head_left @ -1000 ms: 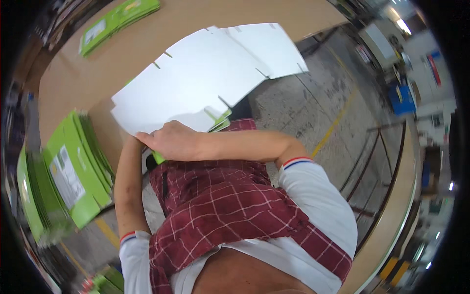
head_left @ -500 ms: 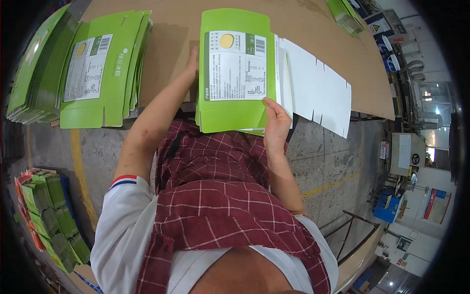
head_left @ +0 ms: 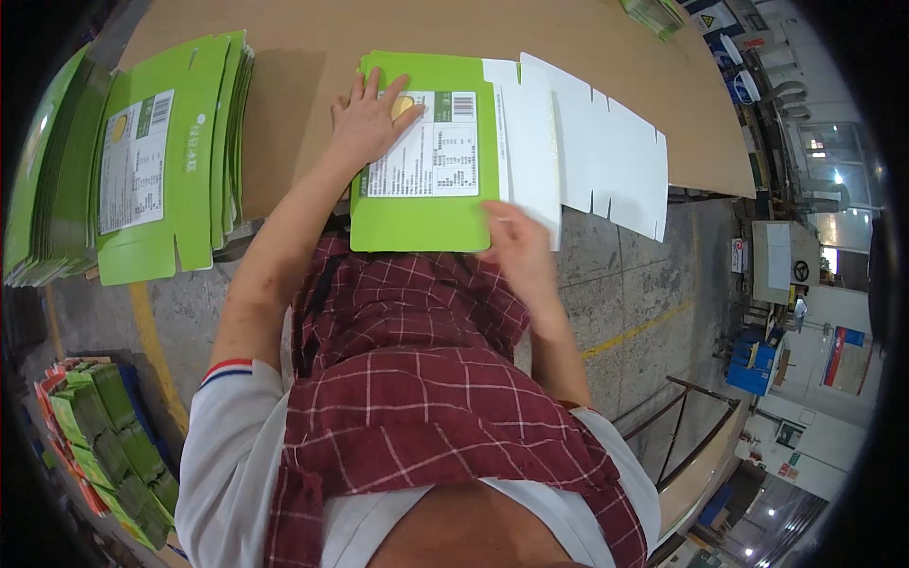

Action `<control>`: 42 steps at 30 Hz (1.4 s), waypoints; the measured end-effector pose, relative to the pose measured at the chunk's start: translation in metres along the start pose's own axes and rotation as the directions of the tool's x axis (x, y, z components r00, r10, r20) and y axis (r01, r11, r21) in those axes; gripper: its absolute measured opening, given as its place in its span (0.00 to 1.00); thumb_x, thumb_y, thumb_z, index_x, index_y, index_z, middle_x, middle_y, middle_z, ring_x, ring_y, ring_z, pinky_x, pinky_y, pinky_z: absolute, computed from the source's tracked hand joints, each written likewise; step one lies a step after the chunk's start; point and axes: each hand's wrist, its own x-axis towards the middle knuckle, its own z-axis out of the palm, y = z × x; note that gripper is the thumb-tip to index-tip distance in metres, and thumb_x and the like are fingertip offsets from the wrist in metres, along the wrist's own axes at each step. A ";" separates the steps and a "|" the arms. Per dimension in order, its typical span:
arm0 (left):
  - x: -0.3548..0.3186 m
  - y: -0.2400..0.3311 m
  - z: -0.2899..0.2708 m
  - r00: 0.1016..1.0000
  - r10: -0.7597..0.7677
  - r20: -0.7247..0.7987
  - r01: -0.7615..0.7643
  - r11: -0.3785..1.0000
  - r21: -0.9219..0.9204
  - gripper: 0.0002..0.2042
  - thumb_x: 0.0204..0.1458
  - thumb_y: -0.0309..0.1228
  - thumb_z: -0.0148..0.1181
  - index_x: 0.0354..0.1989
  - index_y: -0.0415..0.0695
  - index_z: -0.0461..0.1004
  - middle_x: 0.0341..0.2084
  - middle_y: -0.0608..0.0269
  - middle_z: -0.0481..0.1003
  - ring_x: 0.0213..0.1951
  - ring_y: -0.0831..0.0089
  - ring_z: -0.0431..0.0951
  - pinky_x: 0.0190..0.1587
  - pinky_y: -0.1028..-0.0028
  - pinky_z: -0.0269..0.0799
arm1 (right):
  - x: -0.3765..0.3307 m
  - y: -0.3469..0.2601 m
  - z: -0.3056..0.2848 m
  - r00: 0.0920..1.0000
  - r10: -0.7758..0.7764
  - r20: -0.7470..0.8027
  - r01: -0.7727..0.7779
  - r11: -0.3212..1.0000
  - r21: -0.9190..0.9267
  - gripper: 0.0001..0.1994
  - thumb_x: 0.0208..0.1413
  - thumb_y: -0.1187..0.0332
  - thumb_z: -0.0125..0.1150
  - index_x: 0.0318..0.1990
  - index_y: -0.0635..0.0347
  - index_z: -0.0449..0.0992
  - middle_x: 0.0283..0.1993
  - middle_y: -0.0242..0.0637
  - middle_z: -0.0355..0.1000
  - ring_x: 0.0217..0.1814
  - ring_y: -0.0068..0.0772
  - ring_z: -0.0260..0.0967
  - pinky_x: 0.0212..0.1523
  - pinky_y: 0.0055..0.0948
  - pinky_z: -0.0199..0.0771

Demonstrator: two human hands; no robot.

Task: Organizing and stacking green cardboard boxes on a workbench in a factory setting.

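In front of me on the table lies a flat green carton (head_left: 426, 222) with a white printed panel, a yellow round picture and a barcode. My left hand (head_left: 367, 121) rests on its upper left part, fingers spread and palm down. My right hand (head_left: 521, 248) is at the carton's lower right edge, its fingers closed on that edge and slightly blurred. From under the carton's right side sticks out a white carton blank (head_left: 530, 156). Beside it lies another white blank (head_left: 611, 142) with slits along its edges, partly over the table's front edge.
At the left stand a pile of green cartons (head_left: 194, 222) and a taller stack (head_left: 47, 189). More green cartons (head_left: 651, 14) lie at the far right of the brown table (head_left: 294, 85). Bundled green and orange cartons (head_left: 104, 426) sit low at the left. A metal frame (head_left: 677, 426) stands at the right.
My left hand has come from the carton's left side onto its top. The green carton has been lowered flat, shifting left and uncovering more of the white blank. My right hand remains at its lower right edge.
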 end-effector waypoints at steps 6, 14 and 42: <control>-0.006 -0.002 0.005 0.999 0.003 0.032 -0.004 1.000 0.027 0.34 0.53 0.63 0.36 0.66 0.59 0.52 0.66 0.51 0.46 0.68 0.54 0.43 0.60 0.40 0.44 | 0.050 0.025 -0.079 0.786 -0.087 -0.612 -0.011 0.988 -0.155 0.21 0.63 0.58 0.45 0.54 0.65 0.69 0.34 0.40 0.73 0.33 0.21 0.69 0.33 0.23 0.71; -0.006 -0.009 0.021 1.000 0.008 0.020 -0.011 0.992 0.124 0.33 0.54 0.61 0.37 0.66 0.59 0.52 0.66 0.48 0.47 0.67 0.51 0.44 0.60 0.41 0.46 | 0.128 0.006 -0.049 0.989 -0.130 0.077 0.067 0.832 0.551 0.31 0.63 0.47 0.35 0.62 0.65 0.57 0.61 0.44 0.61 0.60 0.37 0.61 0.58 0.34 0.61; 0.027 -0.016 0.018 1.000 -0.001 0.017 0.002 0.998 -0.056 0.33 0.54 0.58 0.43 0.65 0.55 0.54 0.65 0.46 0.47 0.66 0.45 0.44 0.60 0.39 0.42 | 0.109 0.180 -0.178 0.819 0.325 -0.472 0.160 0.661 0.733 0.13 0.55 0.59 0.57 0.39 0.60 0.71 0.34 0.37 0.69 0.36 0.34 0.68 0.40 0.31 0.70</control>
